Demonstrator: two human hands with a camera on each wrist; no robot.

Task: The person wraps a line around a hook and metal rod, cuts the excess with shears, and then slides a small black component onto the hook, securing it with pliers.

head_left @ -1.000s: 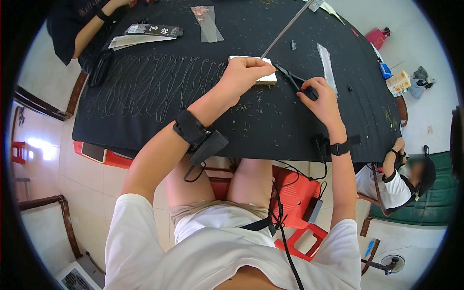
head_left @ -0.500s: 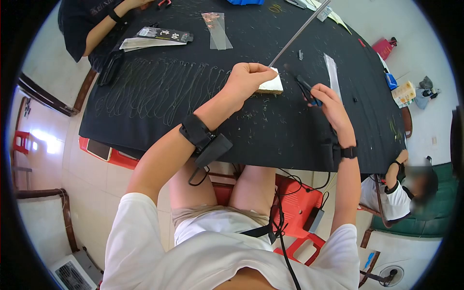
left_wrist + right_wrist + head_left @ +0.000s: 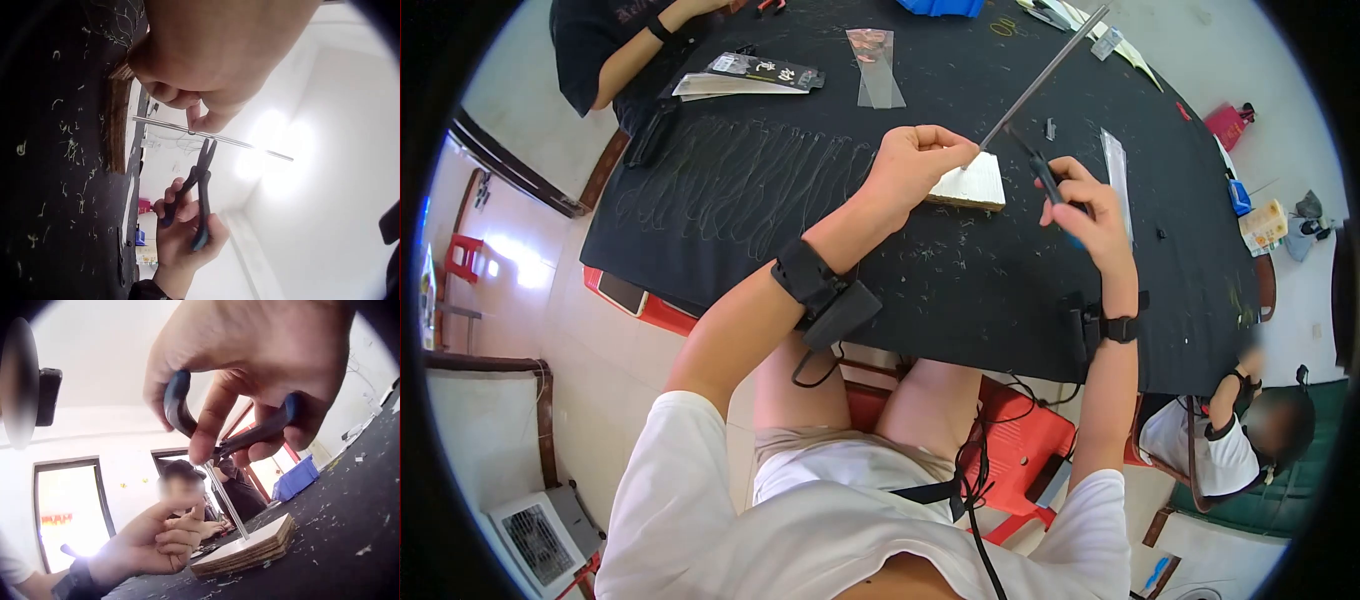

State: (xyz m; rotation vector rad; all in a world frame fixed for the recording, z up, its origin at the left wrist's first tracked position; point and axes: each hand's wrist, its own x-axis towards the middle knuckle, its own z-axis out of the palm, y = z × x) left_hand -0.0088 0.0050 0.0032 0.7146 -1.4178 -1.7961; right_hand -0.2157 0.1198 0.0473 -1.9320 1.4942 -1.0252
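A thin metal rod (image 3: pixel 1045 78) stands up from a white-topped wooden block (image 3: pixel 985 182) on the black-covered table. My left hand (image 3: pixel 915 170) is at the rod, thumb and forefinger pinching together. At those fingertips, the left wrist view shows a small thin loop (image 3: pixel 192 132) around the rod. My right hand (image 3: pixel 1092 215) holds dark-handled pliers (image 3: pixel 201 172), fingers through and around the parted handles. The pliers' jaws are slightly apart, and their tips point at the rod close below the left fingertips in the left wrist view.
Many thin dark cords (image 3: pixel 740 190) lie in rows left of the block. Small clippings are scattered around it. Clear plastic sleeves (image 3: pixel 880 85), a dark printed packet (image 3: pixel 765 75) and a blue bin (image 3: pixel 297 478) are on the table. Other people sit at far left and right.
The right hand has drawn the pliers back from the left fingertips and turned them more upright. The left hand stays at the rod, and the head view has shifted slightly.
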